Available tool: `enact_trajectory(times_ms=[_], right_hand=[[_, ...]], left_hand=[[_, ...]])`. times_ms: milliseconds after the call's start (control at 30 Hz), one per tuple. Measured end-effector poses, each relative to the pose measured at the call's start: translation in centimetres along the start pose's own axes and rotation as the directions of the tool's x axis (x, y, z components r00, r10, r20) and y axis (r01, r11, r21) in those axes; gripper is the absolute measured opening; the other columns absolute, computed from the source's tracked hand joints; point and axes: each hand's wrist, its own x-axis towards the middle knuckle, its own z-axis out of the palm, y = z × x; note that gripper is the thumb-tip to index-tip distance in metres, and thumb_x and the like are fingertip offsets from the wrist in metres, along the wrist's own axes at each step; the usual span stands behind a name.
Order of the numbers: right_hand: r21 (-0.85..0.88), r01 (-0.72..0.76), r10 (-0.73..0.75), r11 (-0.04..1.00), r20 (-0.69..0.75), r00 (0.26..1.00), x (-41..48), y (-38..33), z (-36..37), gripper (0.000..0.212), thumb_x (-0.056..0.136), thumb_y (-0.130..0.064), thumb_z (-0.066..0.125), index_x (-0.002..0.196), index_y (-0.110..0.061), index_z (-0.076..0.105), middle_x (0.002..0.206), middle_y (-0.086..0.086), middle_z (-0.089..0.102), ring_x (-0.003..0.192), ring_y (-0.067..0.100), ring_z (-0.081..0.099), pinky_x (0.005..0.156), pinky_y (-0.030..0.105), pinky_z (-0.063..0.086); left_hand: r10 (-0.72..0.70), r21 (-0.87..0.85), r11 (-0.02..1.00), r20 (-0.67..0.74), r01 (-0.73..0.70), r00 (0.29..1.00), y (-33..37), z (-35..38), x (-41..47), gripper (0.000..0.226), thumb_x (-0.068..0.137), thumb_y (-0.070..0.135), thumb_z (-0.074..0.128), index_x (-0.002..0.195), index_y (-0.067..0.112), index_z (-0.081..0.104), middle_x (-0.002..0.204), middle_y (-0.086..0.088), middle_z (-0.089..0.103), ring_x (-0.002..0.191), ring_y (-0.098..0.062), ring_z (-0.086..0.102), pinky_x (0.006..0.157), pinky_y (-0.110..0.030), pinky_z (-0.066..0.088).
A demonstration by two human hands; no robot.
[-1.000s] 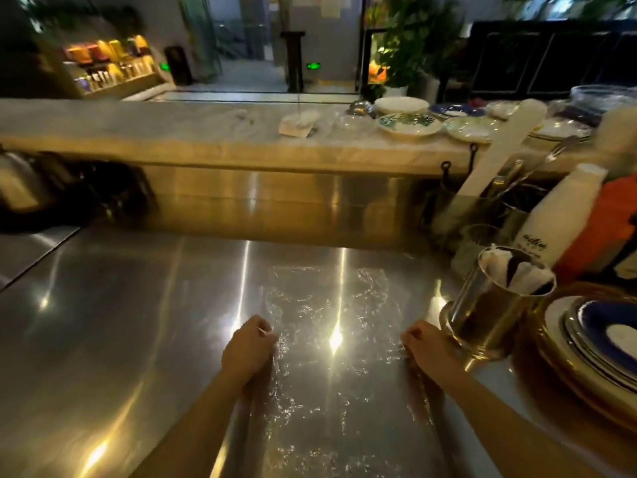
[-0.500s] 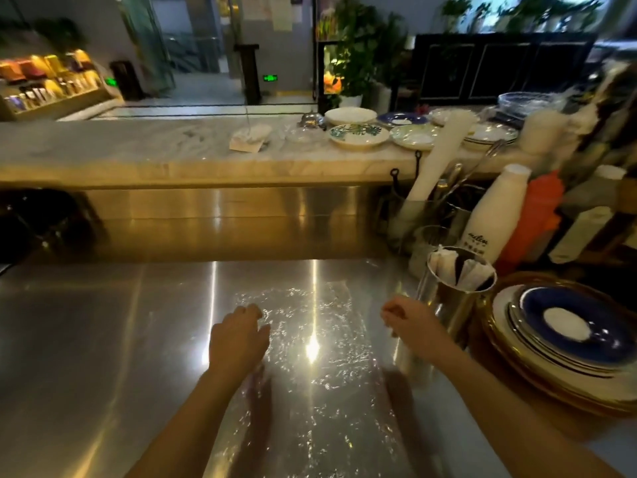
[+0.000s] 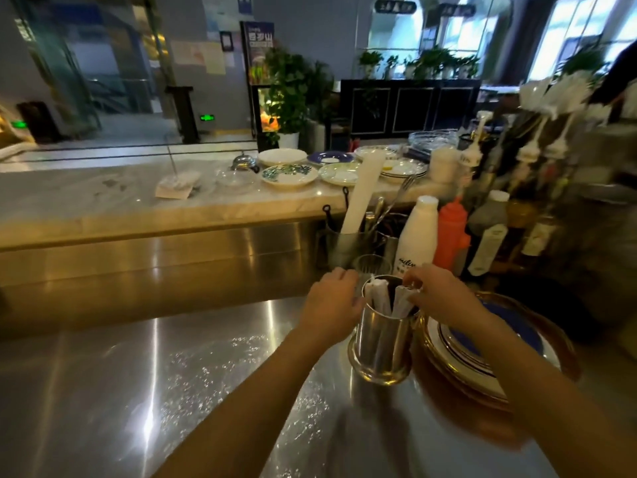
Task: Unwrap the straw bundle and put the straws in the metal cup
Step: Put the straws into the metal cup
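Observation:
A shiny metal cup (image 3: 381, 343) stands upright on the steel counter, right of centre. Several paper-wrapped straws (image 3: 377, 298) stick up out of it. My left hand (image 3: 332, 307) rests against the cup's left rim and upper wall, fingers curled. My right hand (image 3: 436, 294) is at the right rim, its fingertips pinching the tops of the right-hand straws (image 3: 403, 300). A sheet of clear plastic wrap (image 3: 220, 370) lies flat and crinkled on the counter, left of the cup.
Stacked plates with a blue one on top (image 3: 482, 343) sit just right of the cup. Behind it stand a glass (image 3: 372, 265), a white bottle (image 3: 413, 236), an orange squeeze bottle (image 3: 451, 232) and a utensil holder (image 3: 348, 243). Dishes line the marble ledge (image 3: 289, 174).
Both hands left the plastic wrap and rose to the metal cup; the left now touches its rim, the right pinches the straw tops. The view tilted up.

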Motion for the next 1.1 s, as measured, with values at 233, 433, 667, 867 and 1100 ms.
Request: enact_trajectory(times_ms=[233,433,667,867,1100], right_hand=[[-0.278,-0.042,0.075,0.96,0.109,0.991,2.2,0.7,0.6,0.025,0.083,-0.019,0.057,0.108,-0.019,0.057,0.111,0.006,0.056,0.096,0.024,0.056,0.071,0.034,0.048],[-0.434,0.027,0.073,0.901,0.213,0.974,4.0,-0.4,2.9,0.028,0.08,-0.019,0.06,0.106,-0.014,0.052,0.104,0.007,0.058,0.097,0.025,0.057,0.077,0.037,0.047],[-0.145,0.05,-0.033,0.988,0.118,0.992,4.1,-0.7,1.9,0.04,0.077,-0.009,0.063,0.114,-0.017,0.05,0.124,0.003,0.049,0.116,0.026,0.047,0.095,0.039,0.042],[-0.143,0.222,-0.17,0.965,0.308,0.936,2.7,-1.2,0.7,0.035,0.086,-0.006,0.05,0.119,-0.017,0.052,0.124,0.007,0.055,0.118,0.025,0.049,0.103,0.042,0.038],[-0.142,0.214,-0.169,0.966,0.271,0.947,2.6,-1.0,0.3,0.026,0.09,-0.014,0.046,0.115,-0.013,0.055,0.12,0.01,0.058,0.112,0.026,0.052,0.098,0.041,0.041]], left_hand=[[-0.033,0.141,0.99,0.143,0.012,0.989,1.0,3.6,2.8,0.031,0.087,0.026,0.05,0.115,0.013,0.049,0.119,-0.011,0.053,0.101,-0.024,0.05,0.08,-0.033,0.038],[0.044,0.023,0.999,0.156,-0.048,0.987,0.8,4.4,2.9,0.029,0.09,0.02,0.047,0.118,0.016,0.053,0.13,-0.007,0.052,0.113,-0.022,0.049,0.095,-0.036,0.042],[-0.025,-0.065,0.998,-0.012,0.024,1.0,-0.1,3.8,2.9,0.03,0.086,0.016,0.051,0.116,0.015,0.055,0.119,-0.007,0.059,0.106,-0.02,0.053,0.09,-0.034,0.043],[0.198,0.029,0.98,0.028,-0.199,0.98,-0.3,4.4,1.9,0.022,0.088,0.027,0.046,0.105,0.019,0.059,0.103,-0.003,0.069,0.097,-0.018,0.06,0.101,-0.036,0.039],[0.188,0.032,0.981,0.067,-0.19,0.98,-0.3,4.3,1.7,0.026,0.091,0.031,0.045,0.112,0.021,0.056,0.114,-0.001,0.065,0.111,-0.015,0.054,0.108,-0.037,0.025]])
